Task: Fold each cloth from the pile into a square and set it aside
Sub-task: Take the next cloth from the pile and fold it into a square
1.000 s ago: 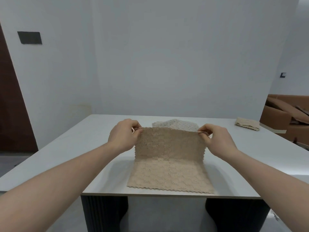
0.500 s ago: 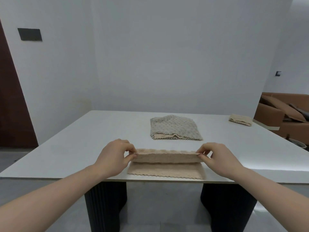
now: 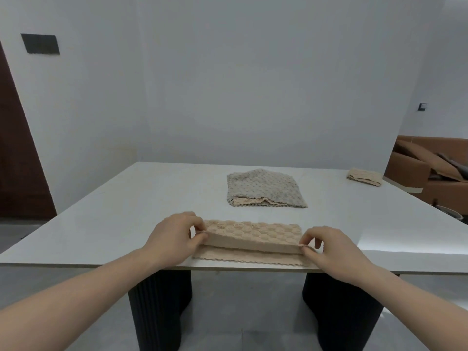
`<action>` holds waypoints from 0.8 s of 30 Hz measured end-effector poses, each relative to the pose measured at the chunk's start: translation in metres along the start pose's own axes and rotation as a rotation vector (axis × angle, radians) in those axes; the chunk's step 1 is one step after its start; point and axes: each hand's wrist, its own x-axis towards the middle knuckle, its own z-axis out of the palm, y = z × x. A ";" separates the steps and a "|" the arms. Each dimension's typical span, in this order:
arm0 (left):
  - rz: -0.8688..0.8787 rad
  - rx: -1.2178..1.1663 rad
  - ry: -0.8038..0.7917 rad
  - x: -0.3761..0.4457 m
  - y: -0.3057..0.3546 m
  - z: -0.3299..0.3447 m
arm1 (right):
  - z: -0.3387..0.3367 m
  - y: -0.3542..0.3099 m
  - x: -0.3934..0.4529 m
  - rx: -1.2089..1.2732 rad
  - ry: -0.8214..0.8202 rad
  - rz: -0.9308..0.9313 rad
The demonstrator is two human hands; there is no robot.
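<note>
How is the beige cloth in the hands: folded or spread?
Partly folded: beige cloth is doubled over, top edge pinched just above the bottom layer.

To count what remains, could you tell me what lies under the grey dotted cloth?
Under the grey dotted cloth, a beige scalloped cloth edge peeks out; the rest is covered.

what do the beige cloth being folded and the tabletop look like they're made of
Beige cloth: soft textile, probably microfibre or terry, judging by its raised honeycomb texture, zigzag-cut edges and limp drape. Tabletop: thin, smooth pale slab with a soft sheen, possibly stone or laminate; unclear which.
</note>
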 end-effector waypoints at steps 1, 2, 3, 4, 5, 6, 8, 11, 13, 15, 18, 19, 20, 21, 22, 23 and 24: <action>-0.038 -0.060 0.019 0.007 0.002 -0.001 | -0.001 -0.001 0.005 0.021 0.033 0.020; -0.088 -0.141 0.044 0.015 0.004 -0.003 | -0.002 -0.002 0.011 0.056 0.065 0.044; -0.145 -0.225 0.068 0.025 0.006 -0.004 | -0.004 -0.003 0.018 0.098 0.092 0.073; -0.198 -0.302 0.092 0.035 0.010 -0.007 | -0.006 -0.006 0.026 0.142 0.114 0.100; -0.240 -0.370 0.121 0.044 0.013 -0.010 | -0.009 -0.008 0.034 0.178 0.137 0.120; -0.267 -0.429 0.152 0.053 0.017 -0.013 | -0.012 -0.010 0.042 0.206 0.165 0.134; -0.278 -0.520 0.209 0.065 0.026 -0.021 | -0.021 -0.016 0.055 0.270 0.231 0.166; -0.204 -0.542 0.259 0.064 0.036 -0.029 | -0.028 -0.022 0.059 0.346 0.301 0.189; -0.119 -0.528 0.251 0.050 0.035 -0.025 | -0.024 -0.023 0.050 0.324 0.292 0.156; -0.027 -0.463 0.214 0.030 0.025 -0.015 | -0.016 -0.020 0.034 0.292 0.224 0.104; 0.046 -0.339 0.152 0.001 -0.001 0.006 | -0.002 -0.011 0.010 0.205 0.106 0.048; 0.053 -0.310 0.126 -0.007 -0.009 0.011 | 0.003 -0.009 0.005 0.185 0.081 0.043; 0.061 -0.284 0.101 -0.014 -0.016 0.015 | 0.006 -0.007 0.000 0.172 0.060 0.045; 0.075 -0.261 0.077 -0.019 -0.020 0.019 | 0.009 -0.007 -0.003 0.164 0.044 0.047; 0.094 -0.240 0.058 -0.024 -0.023 0.022 | 0.012 -0.006 -0.006 0.155 0.033 0.044; 0.114 -0.222 0.042 -0.027 -0.024 0.024 | 0.014 -0.006 -0.008 0.146 0.027 0.036; 0.133 -0.208 0.034 -0.028 -0.025 0.025 | 0.015 -0.006 -0.010 0.139 0.023 0.027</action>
